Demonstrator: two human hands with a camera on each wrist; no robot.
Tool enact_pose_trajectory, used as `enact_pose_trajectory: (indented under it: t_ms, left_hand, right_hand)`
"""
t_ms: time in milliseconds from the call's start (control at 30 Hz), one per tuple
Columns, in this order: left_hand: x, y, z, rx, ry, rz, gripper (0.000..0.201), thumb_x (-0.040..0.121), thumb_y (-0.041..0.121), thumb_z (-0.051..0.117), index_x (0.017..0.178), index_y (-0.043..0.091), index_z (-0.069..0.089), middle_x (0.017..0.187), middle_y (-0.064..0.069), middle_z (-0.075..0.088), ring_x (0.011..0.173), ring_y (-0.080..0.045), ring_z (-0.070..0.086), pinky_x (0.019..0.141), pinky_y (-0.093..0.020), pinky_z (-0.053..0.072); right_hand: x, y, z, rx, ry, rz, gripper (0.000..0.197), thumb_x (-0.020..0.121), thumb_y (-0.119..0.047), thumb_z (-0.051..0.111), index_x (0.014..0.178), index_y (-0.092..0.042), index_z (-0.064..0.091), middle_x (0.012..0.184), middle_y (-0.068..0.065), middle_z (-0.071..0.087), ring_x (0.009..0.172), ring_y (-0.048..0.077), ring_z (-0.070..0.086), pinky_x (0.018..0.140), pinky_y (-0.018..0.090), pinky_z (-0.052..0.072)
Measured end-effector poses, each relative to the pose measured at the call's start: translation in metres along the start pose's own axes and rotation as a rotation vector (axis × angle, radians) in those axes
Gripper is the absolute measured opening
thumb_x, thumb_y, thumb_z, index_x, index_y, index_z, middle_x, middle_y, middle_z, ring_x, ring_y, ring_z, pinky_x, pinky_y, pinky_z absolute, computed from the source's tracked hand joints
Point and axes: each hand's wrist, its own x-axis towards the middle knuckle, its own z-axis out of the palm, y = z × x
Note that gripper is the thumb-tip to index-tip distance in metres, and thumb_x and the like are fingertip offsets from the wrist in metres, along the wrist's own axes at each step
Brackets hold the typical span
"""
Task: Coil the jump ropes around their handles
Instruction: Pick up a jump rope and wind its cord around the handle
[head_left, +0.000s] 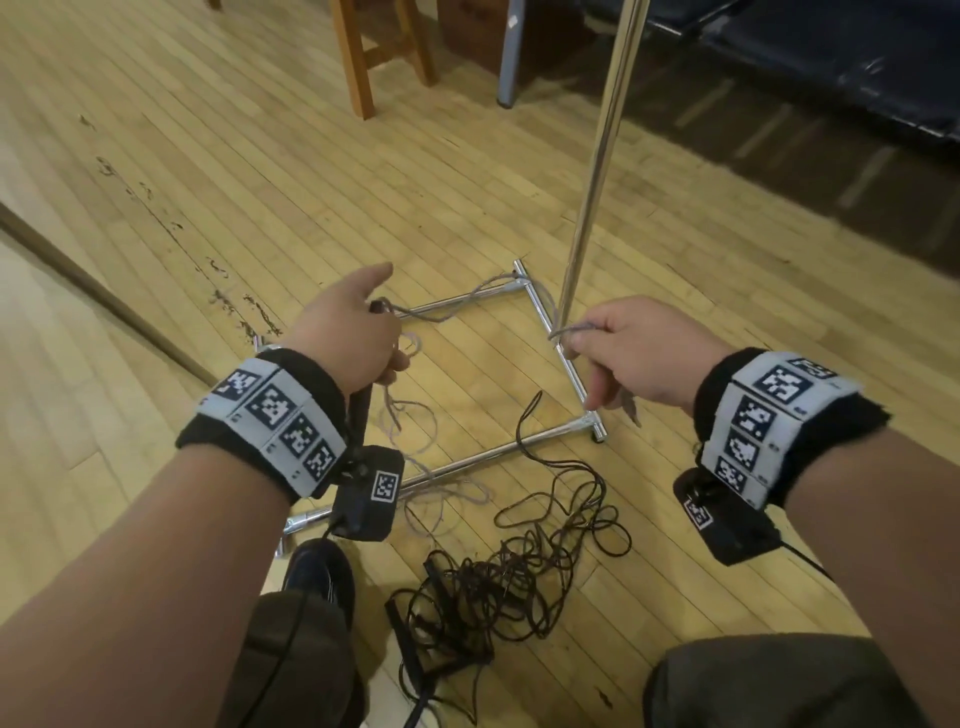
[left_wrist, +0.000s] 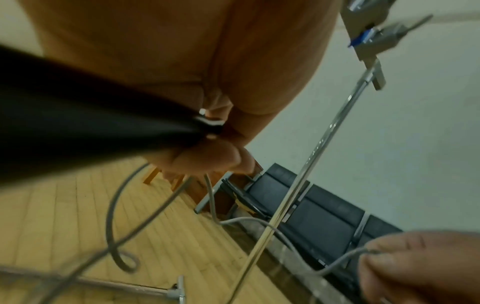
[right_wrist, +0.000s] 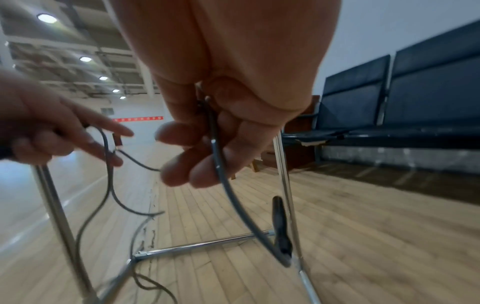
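My left hand (head_left: 358, 338) grips a black handle (head_left: 358, 410) of the grey jump rope (head_left: 467, 296), index finger stretched forward. In the left wrist view the handle (left_wrist: 91, 123) lies across the palm and grey rope (left_wrist: 111, 205) loops below it. From that hand the grey rope runs over the rack base to my right hand (head_left: 602, 353), which pinches it between thumb and fingers (right_wrist: 182, 164). A length of rope (right_wrist: 221, 164) hangs down from the pinch. More grey rope trails loosely on the floor. A black jump rope (head_left: 524, 571) lies tangled on the floor by my knees.
A chrome rack base (head_left: 493, 453) frames the floor under my hands, and its upright pole (head_left: 592, 182) rises just left of the right hand. Wooden stool legs (head_left: 358, 57) and dark bench seats (head_left: 831, 62) stand behind. My shoe (head_left: 317, 571) rests by the black rope.
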Motion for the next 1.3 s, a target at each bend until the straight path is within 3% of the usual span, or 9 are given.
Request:
enact_pose_trajectory:
  t_ms: [200,333,467,600,800,967,1067,1200,1300]
  left_hand:
    - [-0.004,0.003,-0.001,0.068,0.032,-0.002,0.034,0.104,0.005,0.047,0.132,0.019,0.061,0.092,-0.004,0.079,0.058,-0.010,0.074,0.052,-0.024,0.059]
    - [-0.010,0.008,0.009,0.083,-0.021,0.016,0.023,0.110,0.014,0.044,0.129,0.016,0.057,0.098,-0.005,0.077,0.074,-0.021,0.080,0.077,-0.044,0.067]
    - [-0.015,0.007,0.017,0.277,-0.101,-0.020,0.015,0.111,0.022,0.045,0.121,0.013,0.052,0.094,-0.008,0.077,0.075,-0.023,0.079,0.074,-0.046,0.067]
    - [-0.019,0.005,0.029,0.103,-0.253,0.010,0.015,0.110,0.028,0.055,0.110,0.014,0.050,0.078,-0.004,0.081,0.073,-0.025,0.080,0.077,-0.050,0.067]
    - [-0.024,0.007,0.044,-0.252,-0.436,0.173,0.004,0.101,0.019,0.072,0.099,0.015,0.073,0.095,-0.009,0.081,0.083,-0.021,0.075,0.093,-0.048,0.060]
    - [-0.033,0.009,0.055,-0.367,-0.711,0.234,0.039,0.089,0.032,0.076,0.124,0.015,0.072,0.105,-0.008,0.077,0.097,-0.021,0.071,0.091,-0.040,0.051]
    - [-0.034,0.007,0.056,-0.277,-0.806,0.276,0.040,0.078,0.041,0.083,0.111,0.021,0.075,0.097,-0.008,0.074,0.095,-0.027,0.071,0.094,-0.044,0.055]
    - [-0.028,0.000,0.056,-0.176,-0.642,0.319,0.010,0.080,0.041,0.080,0.081,0.033,0.074,0.080,-0.001,0.069,0.076,-0.020,0.067,0.081,-0.045,0.057]
    - [-0.018,-0.004,0.051,-0.213,-0.463,0.300,0.010,0.087,0.037,0.073,0.077,0.035,0.071,0.068,0.011,0.063,0.065,-0.012,0.062,0.073,-0.036,0.055]
  right_hand:
    - [0.002,-0.001,-0.005,0.177,0.143,0.178,0.030,0.101,-0.027,0.052,0.092,-0.006,0.071,0.077,0.016,0.076,0.083,0.034,0.077,0.081,0.050,0.065]
    - [-0.003,-0.009,-0.003,0.281,0.077,0.206,0.029,0.102,-0.025,0.051,0.097,-0.003,0.069,0.072,0.013,0.069,0.079,0.036,0.078,0.076,0.052,0.065]
    - [-0.005,-0.013,-0.001,0.279,0.059,0.203,0.031,0.104,-0.031,0.051,0.098,-0.007,0.070,0.083,0.014,0.063,0.083,0.037,0.078,0.071,0.051,0.066]
    - [-0.007,-0.015,0.000,0.391,0.050,0.208,0.029,0.104,-0.030,0.053,0.100,-0.007,0.070,0.088,0.013,0.054,0.079,0.035,0.079,0.072,0.048,0.066]
    - [-0.012,-0.028,0.003,0.645,0.019,0.176,0.027,0.104,-0.024,0.054,0.104,0.001,0.067,0.094,0.017,0.052,0.078,0.044,0.077,0.067,0.047,0.065]
    - [-0.017,-0.040,0.002,0.883,0.016,0.116,0.022,0.105,-0.017,0.055,0.101,0.001,0.066,0.088,0.016,0.051,0.074,0.037,0.072,0.065,0.047,0.066]
    - [-0.017,-0.043,-0.004,1.085,0.029,0.086,0.020,0.107,-0.016,0.052,0.102,0.001,0.062,0.080,0.012,0.052,0.080,0.037,0.077,0.057,0.036,0.065]
    - [-0.011,-0.037,-0.023,1.234,0.139,0.118,0.020,0.107,-0.016,0.052,0.097,-0.001,0.059,0.087,0.016,0.058,0.089,0.041,0.078,0.057,0.032,0.063]
    - [-0.006,-0.017,-0.029,0.706,0.181,0.269,0.016,0.101,-0.013,0.060,0.100,0.003,0.062,0.101,0.021,0.065,0.085,0.033,0.078,0.069,0.042,0.066]
